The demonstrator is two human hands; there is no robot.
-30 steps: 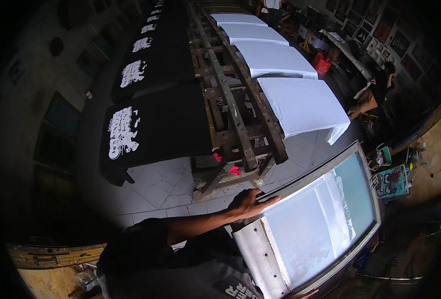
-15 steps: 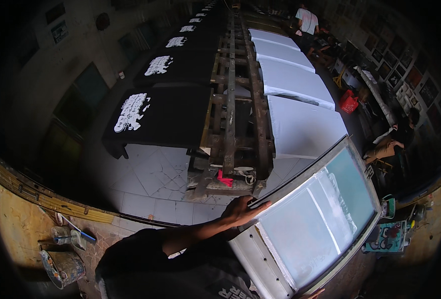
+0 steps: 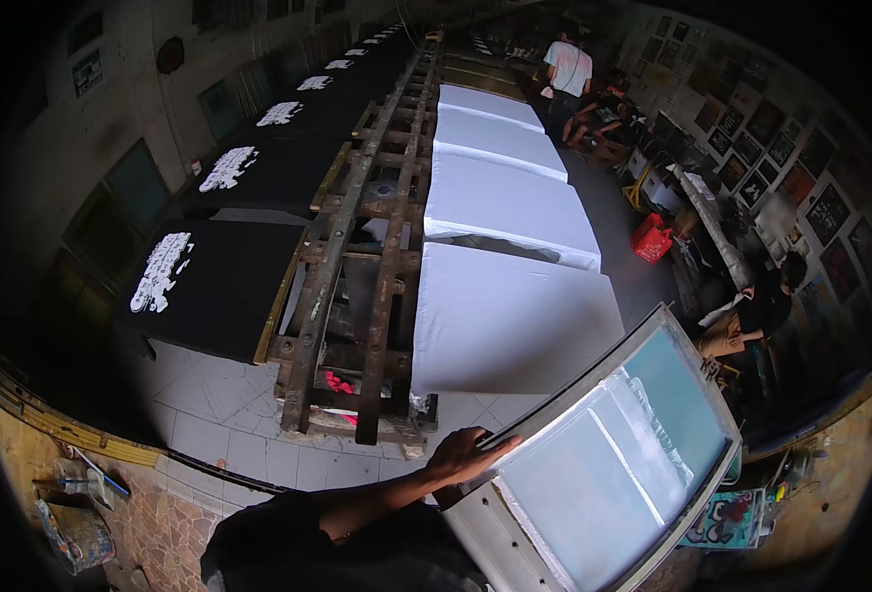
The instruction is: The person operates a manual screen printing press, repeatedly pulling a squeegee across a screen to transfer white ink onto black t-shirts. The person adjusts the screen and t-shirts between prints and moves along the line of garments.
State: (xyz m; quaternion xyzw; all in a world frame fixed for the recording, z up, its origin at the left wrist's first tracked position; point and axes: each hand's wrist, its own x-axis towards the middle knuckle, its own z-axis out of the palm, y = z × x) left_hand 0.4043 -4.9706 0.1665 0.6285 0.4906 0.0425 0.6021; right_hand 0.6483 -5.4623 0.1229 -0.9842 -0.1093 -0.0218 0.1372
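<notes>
My left hand (image 3: 468, 459) grips the upper left edge of a screen-printing frame (image 3: 579, 483), fingers closed over its rim. The frame is tilted in front of me at the lower right, with pale blue mesh, a light band across it and white ink smears near the far side. My right hand is out of view. Beyond the frame, the nearest white shirt panel (image 3: 505, 306) lies flat on its board, apart from the frame. To the left, the nearest black shirt panel (image 3: 229, 281) carries a white print (image 3: 162, 273).
A wooden and metal rail structure (image 3: 387, 296) runs between the rows of black and white panels. People (image 3: 568, 74) stand and sit along the right side. A red bag (image 3: 650, 238) rests on the floor. An ink-stained bucket (image 3: 76, 535) stands at lower left.
The view has turned rightward, so the panels and rails sit further left. The frame stays in my left hand. The right fingers at the lower edge have gone out of view.
</notes>
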